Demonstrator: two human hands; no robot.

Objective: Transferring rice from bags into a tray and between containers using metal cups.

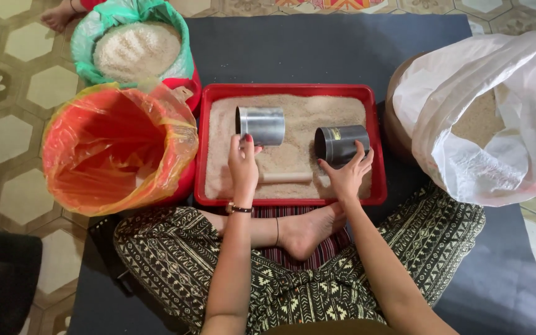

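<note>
Two metal cans lie on their sides over the grain in a red tray (290, 90) that sits on a dark mat (317, 43) on the floor. The left hand (243, 162) has its grip closed around the silver can (262, 125), fingers wrapped on the near wall, the can's open mouth facing left. The right hand (347, 172) holds the dark can (340, 144) the same way, its grip curled over the right end, the mouth also turned left. The two cans are near each other but apart, the silver one slightly farther and to the left. A short pale stick (285, 177) lies in the grain between the two hands, at the near side of the tray.

Just left of the tray stands a red bucket lined with an orange plastic bag (116, 146). Beyond it, at the far left, a green-lined container of white rice (134, 49) sits. To the right of the tray, a large white sack (485, 118) lies open with brownish grain inside. The person sits cross-legged in patterned trousers, one bare foot (308, 229) resting just near of the tray.
</note>
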